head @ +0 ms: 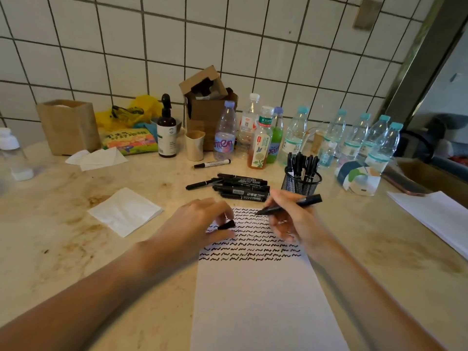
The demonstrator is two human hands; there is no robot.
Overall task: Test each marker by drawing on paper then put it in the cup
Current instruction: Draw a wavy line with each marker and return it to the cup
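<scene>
Testing in progress: marker [291, 205] held in right hand [291, 219], fingers curled round the barrel in a writing grip, uncapped tip down at the top rows of squiggles on the paper [258, 287]. Tip at or just above the sheet; contact cannot be confirmed. Left hand [202, 221] rests on the paper's upper left edge, fingers pinching the cap [226, 225].

Mesh cup [301, 184] stands just beyond the right hand, several markers already upright in it. Pile of markers [240, 188] lies on the surface [63, 224] beyond the paper, presumably untested; one white-barrelled marker [212, 163] lies further back. Folded tissue [125, 211] to the left, bottles [359, 140] along the wall.

Risks, judged:
- The sheet could slide if the left hand lifts during a stroke.
- Marker dropped in uncapped would dry out or mark its neighbours; recap first.
- The cup is crowded, so forcing the marker in could tip it toward the bottles.
- Tested and untested stock sit near each other, so mix-up is possible.
</scene>
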